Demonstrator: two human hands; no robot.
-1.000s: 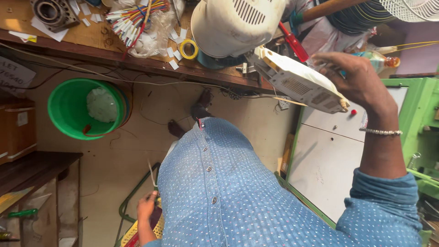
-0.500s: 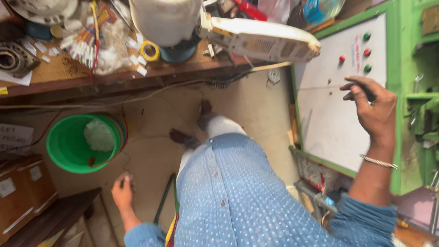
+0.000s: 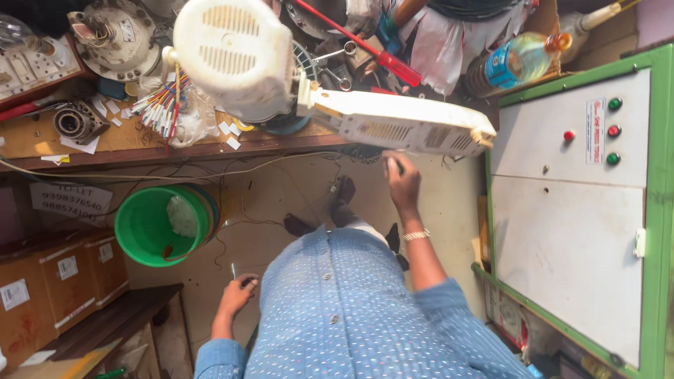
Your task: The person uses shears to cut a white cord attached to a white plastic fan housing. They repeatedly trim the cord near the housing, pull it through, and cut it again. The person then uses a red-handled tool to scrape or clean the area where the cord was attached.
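Two things fill my hands: my right hand (image 3: 401, 184) is closed around a small dark tool (image 3: 394, 165) just under the white fan base (image 3: 400, 126) at twelve o'clock. My left hand (image 3: 237, 293), at seven o'clock, pinches a thin metal tool (image 3: 234, 271), with the green bucket (image 3: 151, 228) at ten o'clock from it.

The fan housing (image 3: 235, 52) is cream-white; the bucket (image 3: 151, 226) bright green; the screwdriver handle (image 3: 400, 68) red. The shirt (image 3: 351, 316) is blue with pale flecks; the cabinet frame (image 3: 658, 210) green.

We count four round lights (image 3: 613, 130) on the green cabinet (image 3: 656, 210), one green bucket (image 3: 144, 228), one plastic bottle (image 3: 516, 62), three cardboard boxes (image 3: 49, 288).
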